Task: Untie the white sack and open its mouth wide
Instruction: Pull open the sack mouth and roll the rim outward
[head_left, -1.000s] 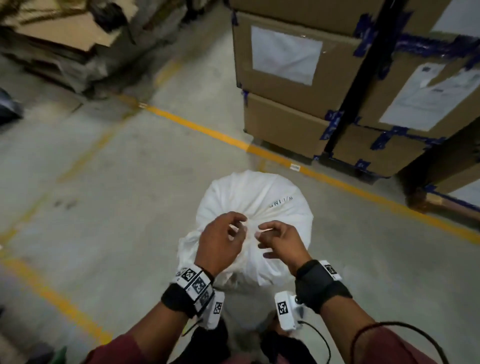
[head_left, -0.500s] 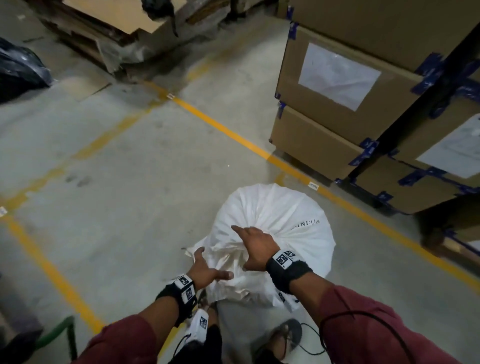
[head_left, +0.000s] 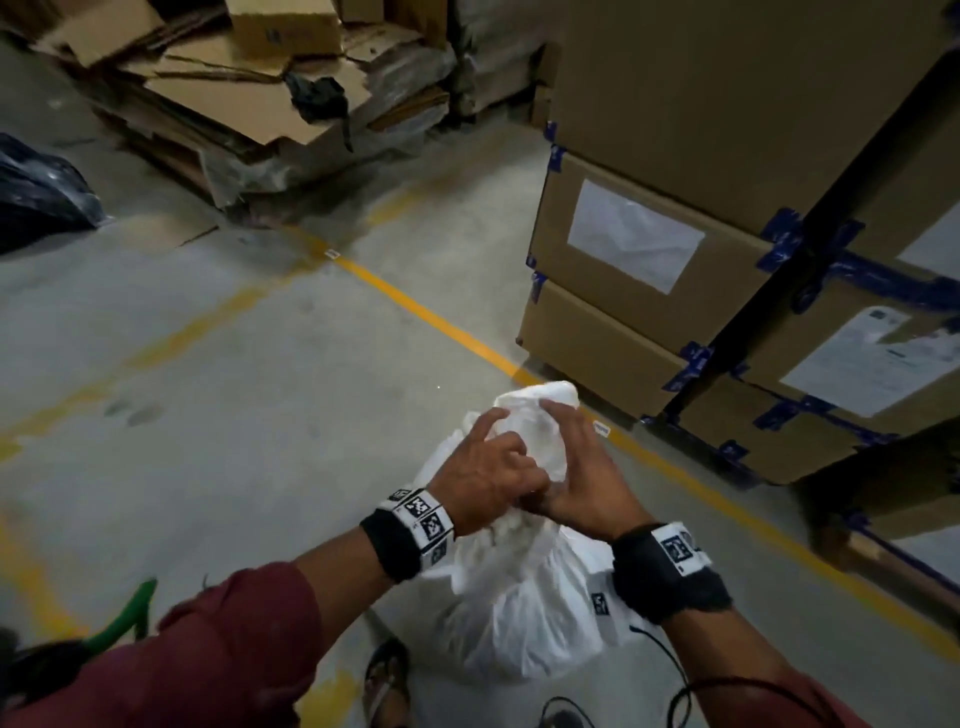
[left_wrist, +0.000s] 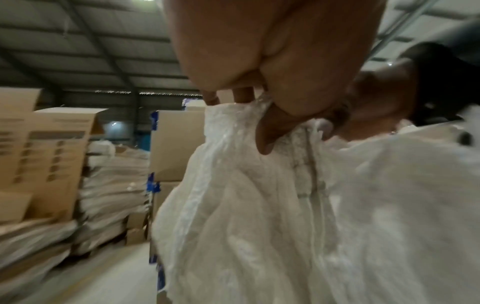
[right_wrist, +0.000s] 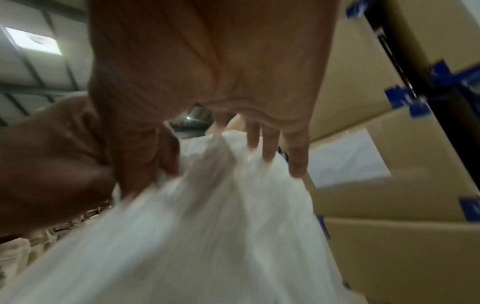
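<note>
The white sack (head_left: 519, 613) stands on the concrete floor just in front of me. Its gathered neck (head_left: 540, 415) is pulled up above the body. My left hand (head_left: 498, 441) grips the bunched fabric from the left, fingers curled into it. In the left wrist view the left hand (left_wrist: 241, 123) pinches the folds between thumb and fingers. My right hand (head_left: 561, 431) wraps the neck from the right. In the blurred right wrist view the right hand (right_wrist: 221, 158) holds the fabric between thumb and long fingers. No tie or string shows.
Stacked cardboard boxes (head_left: 649, 291) with blue tape stand close on the right. A yellow floor line (head_left: 415, 306) runs diagonally behind the sack. Flattened cardboard (head_left: 249, 98) and a black bag (head_left: 36, 197) lie far left. My sandalled foot (head_left: 387, 680) is beside the sack.
Both hands left the flat top of the sack and closed round its neck, lifting it upright. The head view has swung towards the boxes.
</note>
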